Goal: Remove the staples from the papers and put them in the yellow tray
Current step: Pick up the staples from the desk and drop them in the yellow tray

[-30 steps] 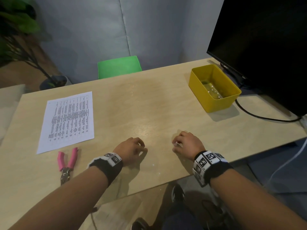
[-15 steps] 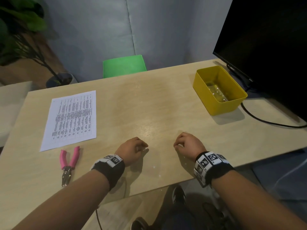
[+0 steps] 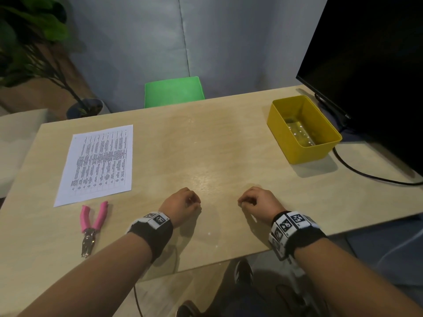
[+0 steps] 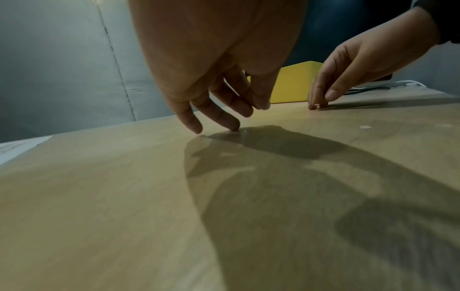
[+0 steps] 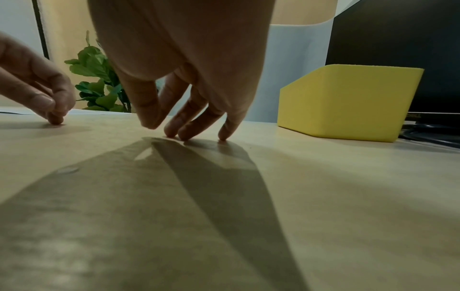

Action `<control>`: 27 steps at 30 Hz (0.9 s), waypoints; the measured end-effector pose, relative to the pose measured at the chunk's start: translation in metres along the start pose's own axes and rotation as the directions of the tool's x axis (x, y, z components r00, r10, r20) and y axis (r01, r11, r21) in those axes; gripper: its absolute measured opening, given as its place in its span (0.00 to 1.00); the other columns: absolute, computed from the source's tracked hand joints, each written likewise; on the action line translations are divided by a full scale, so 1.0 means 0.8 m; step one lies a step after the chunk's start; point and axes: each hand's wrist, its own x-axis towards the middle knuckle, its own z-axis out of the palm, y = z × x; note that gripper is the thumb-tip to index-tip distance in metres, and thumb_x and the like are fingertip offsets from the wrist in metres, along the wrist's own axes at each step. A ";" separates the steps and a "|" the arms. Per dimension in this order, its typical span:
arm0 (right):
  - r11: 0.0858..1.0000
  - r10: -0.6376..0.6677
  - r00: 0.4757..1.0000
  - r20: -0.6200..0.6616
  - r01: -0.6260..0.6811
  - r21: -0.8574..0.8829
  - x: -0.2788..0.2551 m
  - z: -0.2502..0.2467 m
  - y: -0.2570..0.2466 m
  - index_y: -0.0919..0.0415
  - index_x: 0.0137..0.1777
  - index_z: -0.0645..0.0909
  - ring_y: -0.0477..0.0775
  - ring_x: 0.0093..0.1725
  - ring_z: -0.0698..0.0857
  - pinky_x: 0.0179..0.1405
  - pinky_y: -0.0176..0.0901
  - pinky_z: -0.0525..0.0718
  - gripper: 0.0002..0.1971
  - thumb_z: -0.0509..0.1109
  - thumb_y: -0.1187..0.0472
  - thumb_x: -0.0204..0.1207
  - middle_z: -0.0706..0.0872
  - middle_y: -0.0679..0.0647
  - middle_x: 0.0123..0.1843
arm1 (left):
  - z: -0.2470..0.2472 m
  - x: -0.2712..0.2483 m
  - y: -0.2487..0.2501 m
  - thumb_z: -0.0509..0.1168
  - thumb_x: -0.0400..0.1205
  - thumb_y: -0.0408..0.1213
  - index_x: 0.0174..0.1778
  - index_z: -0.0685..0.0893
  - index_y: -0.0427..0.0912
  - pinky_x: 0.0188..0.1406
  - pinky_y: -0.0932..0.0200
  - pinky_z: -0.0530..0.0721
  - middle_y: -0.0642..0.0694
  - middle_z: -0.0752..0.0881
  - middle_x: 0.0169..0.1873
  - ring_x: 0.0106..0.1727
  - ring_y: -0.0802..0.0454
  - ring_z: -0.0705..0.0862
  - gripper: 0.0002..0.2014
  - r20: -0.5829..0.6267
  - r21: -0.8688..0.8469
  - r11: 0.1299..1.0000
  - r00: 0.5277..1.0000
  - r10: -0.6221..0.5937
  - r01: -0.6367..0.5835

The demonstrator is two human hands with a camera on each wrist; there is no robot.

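Observation:
A printed sheaf of papers lies flat at the table's left. Pink-handled staple pliers lie just below it, handles toward the papers. The yellow tray stands at the far right, next to a monitor, with small bright specks on its floor. My left hand and right hand rest on the table's near middle, a hand's width apart. Both have loosely curled fingers and hold nothing. In the wrist views the left fingertips and right fingertips touch the bare wood. No staple on the papers is visible from here.
A black monitor fills the right side, and its cable runs across the table behind the tray. A green chair stands beyond the far edge, a potted plant at the back left. The table's near edge is under my wrists.
Both hands stay where they were, resting on the table. Only the head view has shifted slightly to the left.

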 end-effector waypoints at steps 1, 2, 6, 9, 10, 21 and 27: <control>1.000 -0.003 1.000 0.006 0.003 -0.001 0.001 0.000 0.001 0.58 0.50 0.89 0.50 0.51 0.84 0.57 0.42 0.82 0.07 0.73 0.61 0.74 0.84 0.51 0.51 | 0.000 0.000 0.000 0.64 0.80 0.40 0.48 0.86 0.45 0.46 0.61 0.74 0.53 0.78 0.44 0.46 0.54 0.79 0.07 0.001 -0.002 1.000 1.000 0.000 0.000; 1.000 0.000 1.000 0.006 0.000 -0.002 0.001 0.001 0.001 0.58 0.49 0.89 0.50 0.51 0.84 0.56 0.42 0.82 0.06 0.74 0.60 0.73 0.84 0.50 0.50 | -0.001 0.000 -0.001 0.64 0.80 0.40 0.48 0.86 0.45 0.46 0.61 0.74 0.53 0.78 0.44 0.46 0.54 0.79 0.07 0.000 -0.006 1.000 1.000 0.002 -0.002; 0.999 0.020 1.000 -0.007 -0.020 -0.031 0.006 0.004 0.002 0.57 0.45 0.87 0.46 0.47 0.81 0.52 0.37 0.80 0.05 0.77 0.59 0.70 0.80 0.46 0.45 | -0.002 0.001 -0.003 0.64 0.81 0.40 0.48 0.87 0.45 0.48 0.59 0.77 0.53 0.79 0.43 0.46 0.53 0.80 0.08 -0.010 -0.024 1.000 1.000 0.000 0.000; 0.999 0.027 0.999 -0.019 -0.028 -0.044 0.009 0.005 0.001 0.58 0.45 0.87 0.48 0.48 0.81 0.52 0.38 0.79 0.03 0.74 0.60 0.73 0.81 0.48 0.46 | -0.001 0.002 -0.003 0.64 0.81 0.41 0.48 0.88 0.44 0.48 0.59 0.76 0.52 0.79 0.43 0.46 0.53 0.80 0.08 -0.008 -0.029 1.000 1.000 0.007 -0.007; 0.999 0.040 0.999 -0.028 -0.041 -0.025 0.010 0.005 0.002 0.58 0.45 0.86 0.48 0.48 0.81 0.51 0.38 0.78 0.03 0.72 0.61 0.74 0.82 0.48 0.46 | -0.001 0.002 -0.003 0.64 0.81 0.41 0.48 0.88 0.44 0.48 0.59 0.76 0.52 0.79 0.44 0.47 0.53 0.81 0.08 -0.006 -0.029 1.000 1.000 0.011 -0.011; 0.958 0.069 0.992 -0.109 -0.036 0.283 0.013 -0.016 -0.013 0.60 0.46 0.84 0.43 0.41 0.82 0.39 0.31 0.77 0.05 0.67 0.62 0.79 0.85 0.45 0.38 | -0.009 0.024 0.041 0.65 0.81 0.41 0.47 0.88 0.46 0.51 0.56 0.79 0.48 0.85 0.46 0.45 0.53 0.83 0.07 -0.103 -0.183 0.981 0.993 0.049 -0.067; 0.943 0.050 0.956 -0.290 0.050 0.328 0.030 -0.087 -0.036 0.57 0.43 0.84 0.40 0.38 0.83 0.40 0.33 0.77 0.02 0.70 0.62 0.76 0.87 0.46 0.36 | -0.037 0.082 0.134 0.69 0.79 0.39 0.46 0.90 0.47 0.37 0.76 0.76 0.53 0.87 0.38 0.41 0.56 0.83 0.05 -0.173 -0.329 0.930 0.978 0.112 -0.165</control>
